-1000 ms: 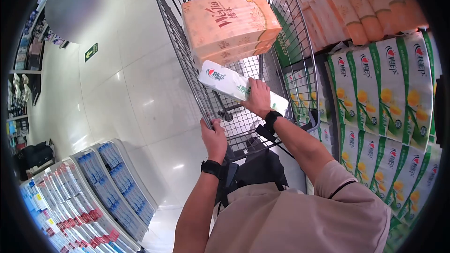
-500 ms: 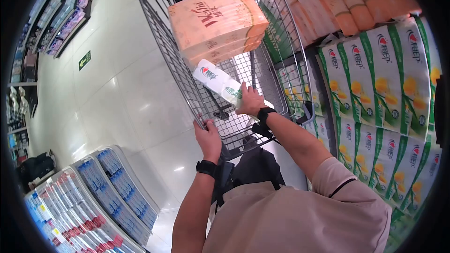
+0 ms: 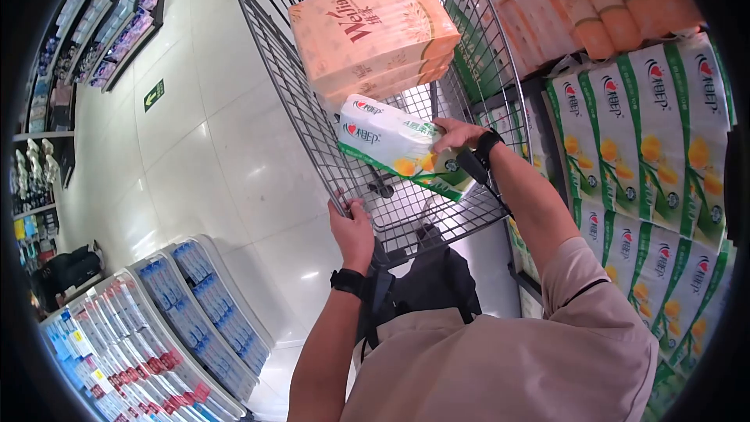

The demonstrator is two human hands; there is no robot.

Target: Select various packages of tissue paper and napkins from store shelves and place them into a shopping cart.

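Green-and-white tissue pack [image 3: 394, 144] clasped in our right hand [image 3: 457, 134] over the shopping cart [image 3: 291, 78], our left hand [image 3: 353, 227] closed on its rim

One view only, and it sits high: the camera rides on the person's head, facing forward and tipped steeply down. A wide fisheye lens bends everything, with a dark ring closing the edges of the frame. Right beneath the lens, very near, the beige shirt [image 3: 500, 359] fills the bottom. From there both arms run away up the frame, the left hand [image 3: 353, 227] and right hand [image 3: 457, 134] at arm's reach in the middle. Beyond them, the shopping cart [image 3: 297, 86] stretches to the far top edge. Tiled floor [image 3: 219, 164] sweeps off to the left, a low shelf [image 3: 156, 328] curls in at near left, and stacked packs [image 3: 664, 133] crowd the right.
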